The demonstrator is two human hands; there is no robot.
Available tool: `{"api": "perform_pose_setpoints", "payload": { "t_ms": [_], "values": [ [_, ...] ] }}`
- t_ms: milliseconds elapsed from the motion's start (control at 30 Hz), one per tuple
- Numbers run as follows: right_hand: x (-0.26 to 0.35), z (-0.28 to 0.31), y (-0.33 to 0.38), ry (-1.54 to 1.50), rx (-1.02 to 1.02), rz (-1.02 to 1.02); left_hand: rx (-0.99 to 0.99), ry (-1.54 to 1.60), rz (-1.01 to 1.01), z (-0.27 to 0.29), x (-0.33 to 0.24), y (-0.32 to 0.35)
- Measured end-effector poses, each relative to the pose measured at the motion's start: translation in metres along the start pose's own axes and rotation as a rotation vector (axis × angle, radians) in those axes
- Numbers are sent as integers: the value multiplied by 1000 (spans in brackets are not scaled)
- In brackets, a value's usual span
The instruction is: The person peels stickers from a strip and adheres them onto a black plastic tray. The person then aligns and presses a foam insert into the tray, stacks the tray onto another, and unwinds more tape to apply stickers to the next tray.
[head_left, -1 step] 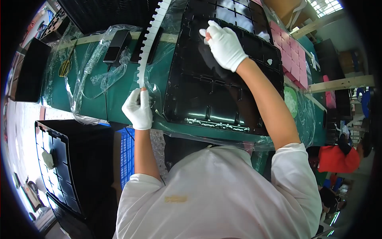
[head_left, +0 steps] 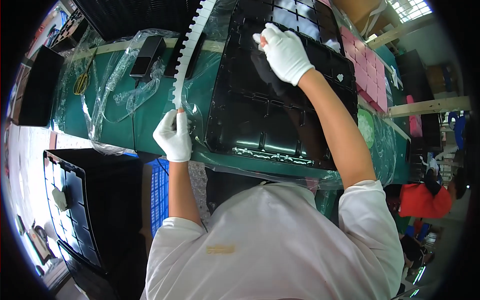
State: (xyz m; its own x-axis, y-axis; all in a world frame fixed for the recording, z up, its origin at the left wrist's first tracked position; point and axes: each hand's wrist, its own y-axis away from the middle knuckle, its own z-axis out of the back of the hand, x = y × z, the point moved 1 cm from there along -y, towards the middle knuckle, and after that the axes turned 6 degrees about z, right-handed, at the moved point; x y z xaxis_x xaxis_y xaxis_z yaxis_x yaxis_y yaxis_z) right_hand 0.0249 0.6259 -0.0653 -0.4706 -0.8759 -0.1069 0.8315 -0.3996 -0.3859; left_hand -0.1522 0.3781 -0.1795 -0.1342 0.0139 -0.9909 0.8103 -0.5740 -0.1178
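My left hand (head_left: 173, 137), in a white glove with bare fingertips showing, pinches the lower end of a long white strip with notched edges (head_left: 186, 60). The strip runs up and away past the top of the view. My right hand (head_left: 284, 54), also gloved, is over the far half of a black plastic tray (head_left: 245, 125) with moulded ribs and compartments. Its fingers are drawn together, and whatever they may hold is hidden. A small white patch (head_left: 340, 78) shows on the tray, right of that hand.
Left on the green table (head_left: 120, 135) lie yellow-handled scissors (head_left: 81, 84), a black box-shaped device (head_left: 148, 59) with a cord, and crumpled clear film. Pink blocks (head_left: 367, 75) and a pale green round thing (head_left: 365, 128) are right. Black trays (head_left: 95, 210) are stacked lower left.
My right hand has shifted slightly right and away from me over the tray. My left hand and the strip look almost unchanged.
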Motion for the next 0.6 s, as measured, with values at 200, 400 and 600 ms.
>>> {"api": "perform_pose_setpoints", "payload": {
  "t_ms": [200, 400, 600],
  "values": [
    [-26, -31, -8, -160, -137, -240, 8, -15, 27, 2, 1, 0],
    [-6, -22, -19, -195, -91, -325, 7, -50, 31, 3, -1, -1],
    [-12, -24, -16, -203, -137, -355, 11, -48, 7, 1, -1, -1]
  ]
}}
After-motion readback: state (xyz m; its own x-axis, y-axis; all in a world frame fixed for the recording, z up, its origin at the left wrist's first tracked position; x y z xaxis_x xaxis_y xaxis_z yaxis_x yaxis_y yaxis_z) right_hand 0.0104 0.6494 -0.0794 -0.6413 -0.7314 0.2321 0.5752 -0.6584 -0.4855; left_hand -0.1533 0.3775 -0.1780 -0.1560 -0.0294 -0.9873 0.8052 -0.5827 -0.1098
